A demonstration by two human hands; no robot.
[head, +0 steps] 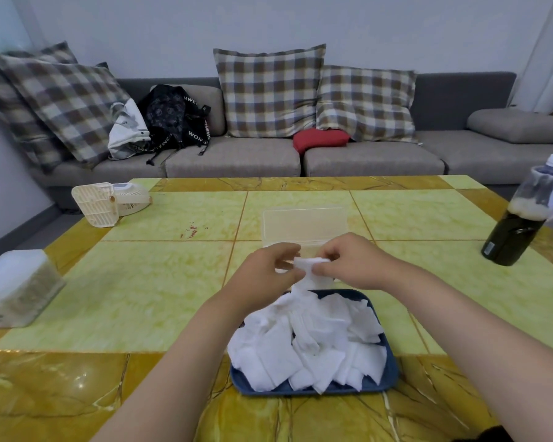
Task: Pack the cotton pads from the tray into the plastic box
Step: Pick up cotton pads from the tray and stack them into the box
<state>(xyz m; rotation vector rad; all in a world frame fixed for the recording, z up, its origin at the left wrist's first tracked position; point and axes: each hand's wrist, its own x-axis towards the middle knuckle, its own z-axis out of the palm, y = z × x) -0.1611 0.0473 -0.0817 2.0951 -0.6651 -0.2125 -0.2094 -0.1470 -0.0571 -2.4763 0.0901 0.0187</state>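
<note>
Both hands (304,266) pinch one cotton pad (310,262) near the apparently empty plastic box (304,226); the tray (393,368) remains heaped.

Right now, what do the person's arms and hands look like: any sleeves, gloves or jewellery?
Both arms are bare as far as the picture shows, with no sleeve in sight. The left hand and the right hand wear no gloves, and no ring, watch or bracelet shows on either.

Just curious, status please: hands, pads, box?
Left hand and right hand pinch held pad. Tray heaped with pads. Plastic box open beyond, nothing blocking.
</note>
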